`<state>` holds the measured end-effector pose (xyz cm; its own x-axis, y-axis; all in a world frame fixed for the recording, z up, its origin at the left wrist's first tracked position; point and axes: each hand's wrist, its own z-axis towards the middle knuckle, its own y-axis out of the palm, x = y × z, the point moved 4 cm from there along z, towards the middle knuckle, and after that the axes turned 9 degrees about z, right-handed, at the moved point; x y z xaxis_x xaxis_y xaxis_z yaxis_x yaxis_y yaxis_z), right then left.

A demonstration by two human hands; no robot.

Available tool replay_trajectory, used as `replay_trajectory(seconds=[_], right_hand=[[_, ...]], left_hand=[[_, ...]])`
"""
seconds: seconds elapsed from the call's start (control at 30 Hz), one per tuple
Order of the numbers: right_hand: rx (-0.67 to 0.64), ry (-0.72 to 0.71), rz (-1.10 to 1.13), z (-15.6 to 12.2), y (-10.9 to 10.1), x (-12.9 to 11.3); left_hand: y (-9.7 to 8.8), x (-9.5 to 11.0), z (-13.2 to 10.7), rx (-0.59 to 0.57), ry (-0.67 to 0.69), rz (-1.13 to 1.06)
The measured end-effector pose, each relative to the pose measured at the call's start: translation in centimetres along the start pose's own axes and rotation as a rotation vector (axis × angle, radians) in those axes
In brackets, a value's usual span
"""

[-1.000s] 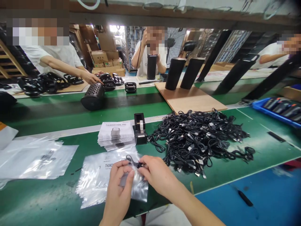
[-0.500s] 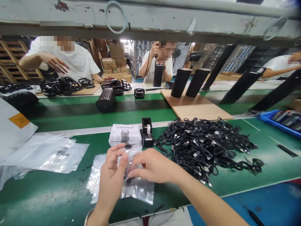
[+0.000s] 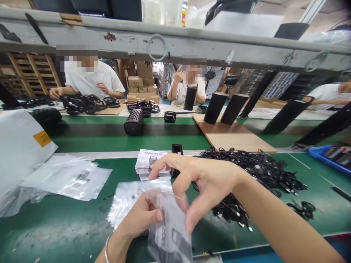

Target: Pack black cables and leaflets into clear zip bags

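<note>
My left hand point(image 3: 142, 214) pinches a clear plastic bag point(image 3: 170, 233) between thumb and fingers; a printed leaflet and something dark show through the film. Over the bag's right edge is my right hand point(image 3: 196, 186), its thumb and fingers curved but apart, with no object plainly held. Whether its fingertips touch the bag I cannot tell. Under and behind my left hand lies a stack of clear bags point(image 3: 123, 199). Beyond my right fingers sits a pile of printed leaflets point(image 3: 149, 159), partly covered by that hand, beside a black tape dispenser point(image 3: 177, 149).
A heap of black cables point(image 3: 255, 171) spreads to the right. Printed plastic bags point(image 3: 76, 179) lie left. Across the green bench are a perforated black speaker point(image 3: 134, 122) and a wooden board point(image 3: 233, 135) bearing black cylinders. Co-workers sit opposite; a metal beam point(image 3: 192, 47) crosses above.
The bag has come nearer and lower, now upright with a leaflet visible inside. My right hand has risen and its fingers have spread from their earlier closed grip. The view has tilted up.
</note>
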<state>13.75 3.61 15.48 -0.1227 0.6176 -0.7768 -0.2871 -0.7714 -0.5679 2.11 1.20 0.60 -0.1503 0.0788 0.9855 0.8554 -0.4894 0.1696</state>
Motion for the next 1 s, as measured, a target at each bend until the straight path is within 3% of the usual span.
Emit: replay_trajectory(seconds=[0.13,0.3,0.47,0.6,0.7,0.8,0.93,1.0], right_hand=[[-0.001,0.015,0.084,-1.1,-0.3,0.2],[0.161,0.098,-0.013,-2.9,-0.8,1.2],[0.072,0.146,-0.067,-3.4,-0.2,1.4],[0.048,0.089,0.061,-3.4,-0.4,1.4],[0.372,0.145,0.159,-4.4,-1.1,2.3],[0.660,0.258,0.322,-6.0,0.3,4.3],[0.696,0.519,0.330,-6.7,4.4,7.5],[0.751,0.567,0.272,-6.6,5.3,8.5]], left_hand=[[-0.4,-0.7,-0.7,0.088,-0.021,0.081],[-0.7,-0.4,-1.1,0.206,-0.004,0.313],[-0.6,1.4,-0.6,0.434,0.137,0.476],[-0.2,1.6,-0.1,0.469,0.112,0.521],[-0.7,1.2,-0.1,0.620,0.057,0.415],[-1.0,0.5,-0.1,0.702,0.014,0.265],[-1.3,0.1,0.1,0.695,0.003,0.327],[-1.7,0.1,0.0,0.738,-0.013,0.382]])
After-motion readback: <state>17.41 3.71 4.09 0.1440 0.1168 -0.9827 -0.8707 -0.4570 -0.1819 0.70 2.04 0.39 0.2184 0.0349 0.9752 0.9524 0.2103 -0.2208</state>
